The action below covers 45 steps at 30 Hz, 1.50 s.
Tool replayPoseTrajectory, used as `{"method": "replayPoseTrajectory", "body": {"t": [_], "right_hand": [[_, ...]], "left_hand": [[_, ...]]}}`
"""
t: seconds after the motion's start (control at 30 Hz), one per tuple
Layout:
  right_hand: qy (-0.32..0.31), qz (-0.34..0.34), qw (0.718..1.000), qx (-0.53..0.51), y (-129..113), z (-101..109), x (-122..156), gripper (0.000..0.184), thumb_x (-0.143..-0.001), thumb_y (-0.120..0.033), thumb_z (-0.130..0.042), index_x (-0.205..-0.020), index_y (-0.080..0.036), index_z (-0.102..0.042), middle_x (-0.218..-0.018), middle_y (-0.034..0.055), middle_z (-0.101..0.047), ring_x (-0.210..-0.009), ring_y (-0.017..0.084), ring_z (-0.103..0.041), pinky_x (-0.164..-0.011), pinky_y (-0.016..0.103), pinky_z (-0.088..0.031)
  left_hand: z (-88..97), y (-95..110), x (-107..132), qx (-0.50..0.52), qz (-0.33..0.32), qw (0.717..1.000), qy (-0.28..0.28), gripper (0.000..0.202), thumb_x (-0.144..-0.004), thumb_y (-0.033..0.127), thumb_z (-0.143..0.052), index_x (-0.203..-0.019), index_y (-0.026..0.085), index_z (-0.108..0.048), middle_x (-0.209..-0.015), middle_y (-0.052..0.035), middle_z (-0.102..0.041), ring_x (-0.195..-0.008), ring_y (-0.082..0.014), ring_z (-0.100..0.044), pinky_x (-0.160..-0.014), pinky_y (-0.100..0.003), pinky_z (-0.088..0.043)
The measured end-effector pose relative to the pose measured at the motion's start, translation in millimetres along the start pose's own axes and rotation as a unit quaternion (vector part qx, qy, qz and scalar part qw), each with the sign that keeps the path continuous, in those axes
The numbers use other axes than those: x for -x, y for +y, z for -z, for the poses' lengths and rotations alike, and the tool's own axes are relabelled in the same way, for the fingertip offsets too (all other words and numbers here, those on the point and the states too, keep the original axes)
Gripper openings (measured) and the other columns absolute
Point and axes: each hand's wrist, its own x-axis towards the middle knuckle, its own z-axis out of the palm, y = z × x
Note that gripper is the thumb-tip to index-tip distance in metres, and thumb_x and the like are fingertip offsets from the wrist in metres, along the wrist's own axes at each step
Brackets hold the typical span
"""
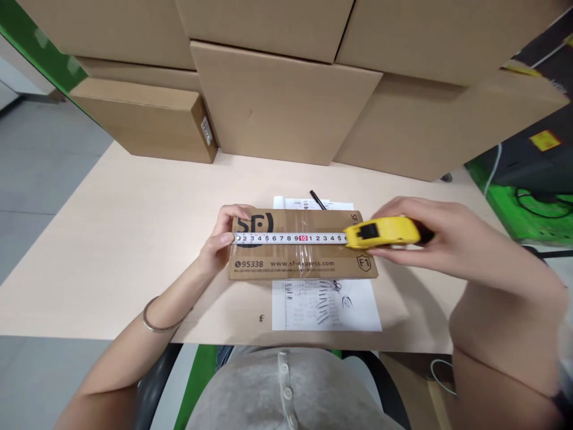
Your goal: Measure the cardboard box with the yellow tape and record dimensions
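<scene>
A small brown cardboard box (277,263) with black print and clear tape across its middle is in front of me, over some paper. My left hand (220,239) is closed on the box's left end, its thumb at the tip of the metal blade. The blade of a yellow tape measure (380,232) stretches along the box's top from left to right. My right hand (416,233) is wrapped round the tape measure's case at the box's right end. Some of the right fingers are hidden behind the case.
Written sheets of paper (308,310) stick out from under the box, with a black pen (317,199) behind it. Large cardboard boxes (286,107) line the back of the pale table (147,239). A flat carton (152,122) stands at the back left.
</scene>
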Motion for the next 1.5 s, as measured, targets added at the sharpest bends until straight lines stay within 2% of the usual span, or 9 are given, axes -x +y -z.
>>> {"method": "replayPoseTrajectory", "body": {"t": [0.27,0.7,0.87,0.97,1.07,1.17,1.27,1.33,1.5], "right_hand": [[0.041,-0.132,0.989,-0.058,31,3,36,0.032,-0.082,-0.054,-0.073,-0.098,-0.028,-0.065,-0.083,0.0025,-0.065,-0.063,0.017,-0.055,-0.051,0.033,-0.044],[0.052,-0.079,0.995,-0.044,32,3,28,0.024,-0.083,-0.047,-0.075,-0.096,-0.029,-0.065,-0.082,0.0023,-0.066,-0.064,0.018,-0.059,-0.055,0.034,-0.046],[0.045,-0.037,0.998,-0.006,17,14,17,0.022,-0.083,-0.046,-0.076,-0.095,-0.029,-0.069,-0.081,0.0043,-0.068,-0.063,0.018,-0.057,-0.053,0.035,-0.042],[0.017,0.011,1.000,-0.016,-3,2,-10,0.029,-0.083,-0.049,-0.075,-0.096,-0.025,-0.067,-0.082,0.0022,-0.068,-0.066,0.017,-0.058,-0.057,0.033,-0.043],[0.013,0.069,0.997,-0.036,-28,-23,-42,0.027,-0.084,-0.043,-0.073,-0.095,-0.021,-0.062,-0.085,0.0009,-0.066,-0.071,0.016,-0.058,-0.062,0.029,-0.042],[0.027,0.116,0.991,-0.056,-50,-43,-67,0.025,-0.085,-0.037,-0.071,-0.099,-0.020,-0.060,-0.096,0.0032,-0.067,-0.080,0.018,-0.060,-0.067,0.028,-0.041],[0.017,0.143,0.988,-0.055,-63,-52,-80,0.026,-0.088,-0.036,-0.068,-0.106,-0.018,-0.060,-0.105,0.0061,-0.068,-0.088,0.020,-0.062,-0.071,0.029,-0.041],[0.012,0.155,0.987,-0.048,-67,-53,-83,0.027,-0.090,-0.037,-0.068,-0.108,-0.018,-0.061,-0.108,0.0067,-0.069,-0.089,0.020,-0.063,-0.071,0.030,-0.040],[0.065,0.179,0.979,-0.076,-70,-43,-75,0.030,-0.091,-0.039,-0.068,-0.113,-0.020,-0.061,-0.114,0.0054,-0.071,-0.097,0.021,-0.066,-0.077,0.032,-0.045]], "left_hand": [[4.3,2,-2,-0.016,-0.009,1.000,-0.019,0.029,-0.079,0.044,-0.068,-0.102,0.026,-0.069,-0.110,-0.0037,-0.069,-0.098,-0.0227,-0.060,-0.085,-0.036,-0.049],[0.6,5,-1,-0.036,0.019,0.999,0.031,0.027,-0.073,0.045,-0.071,-0.093,0.026,-0.067,-0.105,-0.0050,-0.068,-0.094,-0.0251,-0.060,-0.083,-0.040,-0.049],[2.3,3,-1,-0.035,0.020,0.999,0.026,0.029,-0.073,0.047,-0.071,-0.094,0.027,-0.067,-0.105,-0.0053,-0.068,-0.097,-0.0267,-0.061,-0.084,-0.041,-0.050],[3.5,0,2,-0.049,0.017,0.998,0.033,0.032,-0.075,0.049,-0.071,-0.098,0.027,-0.068,-0.109,-0.0052,-0.068,-0.103,-0.0274,-0.061,-0.089,-0.042,-0.050],[9.0,-4,10,-0.092,0.003,0.995,0.041,0.053,-0.081,0.062,-0.066,-0.123,0.029,-0.066,-0.130,-0.0085,-0.064,-0.121,-0.0311,-0.058,-0.105,-0.046,-0.046],[17.5,-2,18,-0.113,-0.007,0.993,-0.016,0.103,-0.063,0.075,-0.077,-0.151,0.032,-0.044,-0.153,-0.0134,-0.048,-0.141,-0.0395,-0.044,-0.116,-0.055,-0.036],[24.2,3,22,-0.160,0.002,0.983,-0.090,0.138,-0.035,0.040,-0.102,-0.156,0.036,-0.034,-0.159,-0.0150,-0.041,-0.148,-0.0450,-0.034,-0.121,-0.061,-0.026],[25.7,4,24,-0.189,0.008,0.976,-0.107,0.141,-0.034,0.017,-0.101,-0.156,0.037,-0.032,-0.158,-0.0149,-0.041,-0.147,-0.0451,-0.036,-0.121,-0.064,-0.027],[16.6,0,23,-0.175,-0.031,0.983,-0.049,0.116,-0.046,0.020,-0.096,-0.148,0.035,-0.043,-0.154,-0.0102,-0.046,-0.141,-0.0387,-0.045,-0.116,-0.054,-0.040]]}}
